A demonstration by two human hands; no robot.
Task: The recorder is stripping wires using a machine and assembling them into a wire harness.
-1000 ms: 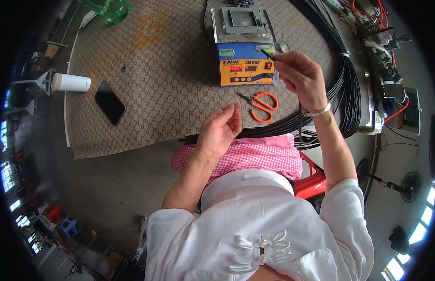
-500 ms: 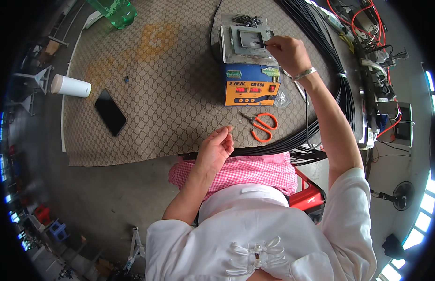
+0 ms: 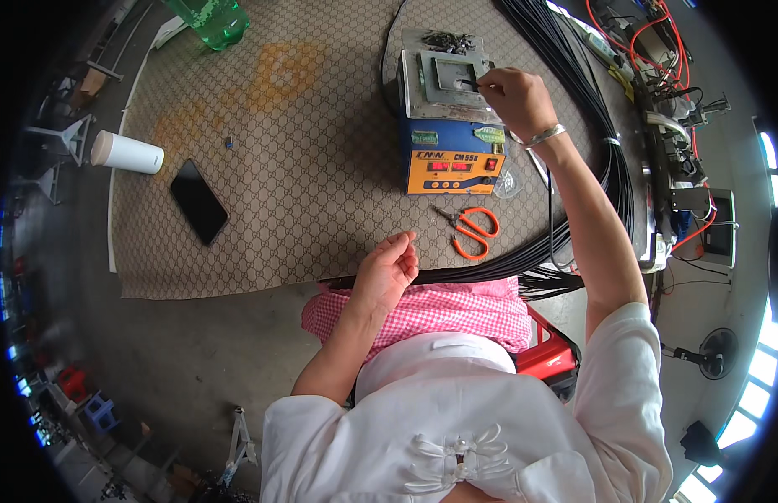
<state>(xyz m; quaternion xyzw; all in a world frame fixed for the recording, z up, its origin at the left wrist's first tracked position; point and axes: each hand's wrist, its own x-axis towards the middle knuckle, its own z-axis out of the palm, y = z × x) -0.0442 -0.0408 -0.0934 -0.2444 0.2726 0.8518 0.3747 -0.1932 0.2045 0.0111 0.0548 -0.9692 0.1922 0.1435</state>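
Observation:
In the middle back of the table stands a blue and orange solder pot with a lit red display. A square metal rim surrounds the basin on its top. At the basin's right edge my right hand is closed in a pinch on a thin dark piece, whose tip points into the basin. My left hand hovers by the table's near edge, thumb and fingertips pressed together; whatever they hold is too small to make out. Just right of it lie orange-handled wire cutters.
Small dark pieces are heaped behind the basin. A thick bundle of black cables curves along the right side and near edge. Leftward on the patterned tablecloth lie a phone and a white cup; a green bottle is behind.
The view has shifted slightly, with the solder pot a little farther right. My right hand has moved slightly against the basin, its dark piece still pinched. My left hand holds its pose.

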